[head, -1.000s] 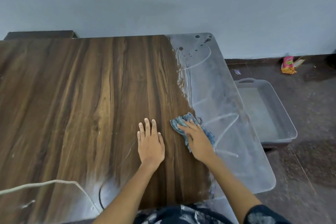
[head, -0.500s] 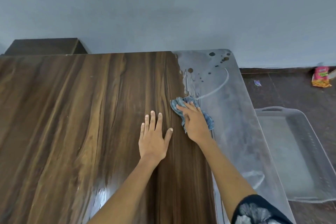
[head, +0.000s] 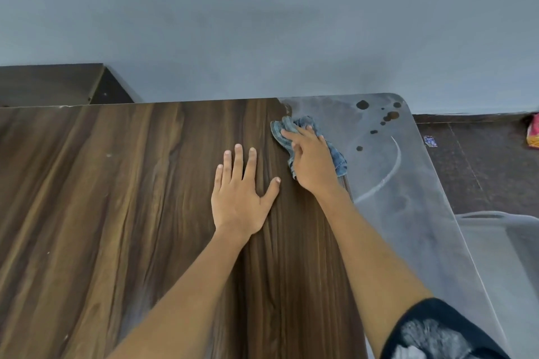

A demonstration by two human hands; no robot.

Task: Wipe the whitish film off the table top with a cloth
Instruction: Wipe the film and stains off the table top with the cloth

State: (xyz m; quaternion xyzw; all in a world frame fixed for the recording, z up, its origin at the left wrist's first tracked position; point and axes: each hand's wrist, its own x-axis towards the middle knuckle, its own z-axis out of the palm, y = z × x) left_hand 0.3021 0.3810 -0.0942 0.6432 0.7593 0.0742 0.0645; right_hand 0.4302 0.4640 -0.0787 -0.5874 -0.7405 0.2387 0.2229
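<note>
The dark wood-grain table top (head: 116,198) fills most of the view. A whitish film (head: 414,213) covers its right strip, with dark round spots near the far right corner and a curved wiped streak. My right hand (head: 312,160) presses a crumpled blue cloth (head: 335,159) flat against the table near the far edge, at the border between clean wood and film. My left hand (head: 242,192) lies flat on the clean wood just left of it, fingers spread.
A grey wall (head: 262,23) rises behind the table. A dark piece of furniture (head: 52,84) stands at the far left. On the floor to the right are a grey plastic tub (head: 501,242), a small wrapper (head: 431,141) and a pink packet (head: 533,132).
My right hand has pushed the cloth away from me along the film's border, from mid-table to near the far edge. My left hand has slid forward on the wood too.
</note>
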